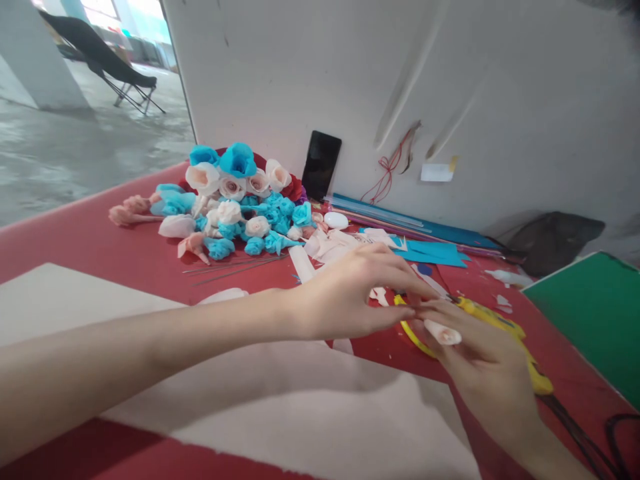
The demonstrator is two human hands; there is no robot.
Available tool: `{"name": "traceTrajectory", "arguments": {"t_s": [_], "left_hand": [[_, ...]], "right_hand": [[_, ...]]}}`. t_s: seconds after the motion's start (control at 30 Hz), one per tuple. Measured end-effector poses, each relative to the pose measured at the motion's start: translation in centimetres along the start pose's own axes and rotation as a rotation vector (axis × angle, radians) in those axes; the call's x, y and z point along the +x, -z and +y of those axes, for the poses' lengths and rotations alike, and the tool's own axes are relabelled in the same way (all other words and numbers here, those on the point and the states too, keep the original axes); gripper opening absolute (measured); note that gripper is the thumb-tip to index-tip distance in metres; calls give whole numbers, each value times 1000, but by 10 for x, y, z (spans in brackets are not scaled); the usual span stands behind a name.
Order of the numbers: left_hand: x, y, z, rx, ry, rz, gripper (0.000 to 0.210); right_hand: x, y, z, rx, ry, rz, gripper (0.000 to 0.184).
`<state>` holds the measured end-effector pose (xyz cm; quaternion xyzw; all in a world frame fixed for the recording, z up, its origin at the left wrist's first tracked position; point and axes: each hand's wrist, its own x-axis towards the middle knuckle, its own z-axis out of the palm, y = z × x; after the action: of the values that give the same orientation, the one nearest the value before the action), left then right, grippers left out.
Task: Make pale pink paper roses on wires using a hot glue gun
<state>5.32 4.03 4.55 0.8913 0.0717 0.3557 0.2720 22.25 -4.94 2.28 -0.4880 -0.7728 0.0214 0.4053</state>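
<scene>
My right hand [485, 353] has its fingers closed around a small rolled pale-pink paper flower bud [444, 333], whose open end faces me. Reaching across from the left, my left hand [350, 293] brings its curved thumb and fingertips against the right fingers, behind the bud. What lies between those left fingertips is hidden. Below both hands spreads a large sheet of pale paper [320, 407]. Just past the fingers are yellow-handled scissors [417, 340], partly covered by my right hand. A yellow glue gun [495, 320] lies beyond that hand.
Blue, white and pink paper flowers [240, 207] are heaped at the back left of the red table [150, 257]. A phone [321, 165] leans on the white panel. Blue paper strips [430, 252] and thin wires [235, 270] lie about. A green board [595, 327] stands at right.
</scene>
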Motion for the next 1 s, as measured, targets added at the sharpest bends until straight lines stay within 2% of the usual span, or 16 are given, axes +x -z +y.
{"name": "traceTrajectory", "arguments": {"t_s": [0.13,0.2,0.27,0.33,0.37,0.43,0.57,0.73,0.87,1.0], "left_hand": [[3,10,-3,16,143,63,16],[1,16,-5,43,181,58,12],[-8,19,-9,99,226,10,20],[-23,20,-13,167,353,-112,42],[-32,19,-15,173,365,-150,39],[-51,16,-19,177,350,-217,21],[-73,6,-23,217,328,-275,20],[-68,-10,-26,222,319,-295,23],[-62,-19,-27,195,329,-281,15],[-60,-22,-23,156,346,-260,9]], "right_hand": [[-1,1,2,-30,32,-18,20],[-2,0,3,-39,66,-19,20],[-4,-2,3,-40,114,-21,18],[-7,-6,5,-39,167,-30,17],[-9,-9,5,-42,193,-32,17],[-13,-16,7,-57,235,-20,18],[-20,-29,14,-123,284,27,18],[-24,-33,18,-137,283,102,22],[-24,-25,10,-67,287,110,24],[-21,-17,-3,33,232,134,25]]}}
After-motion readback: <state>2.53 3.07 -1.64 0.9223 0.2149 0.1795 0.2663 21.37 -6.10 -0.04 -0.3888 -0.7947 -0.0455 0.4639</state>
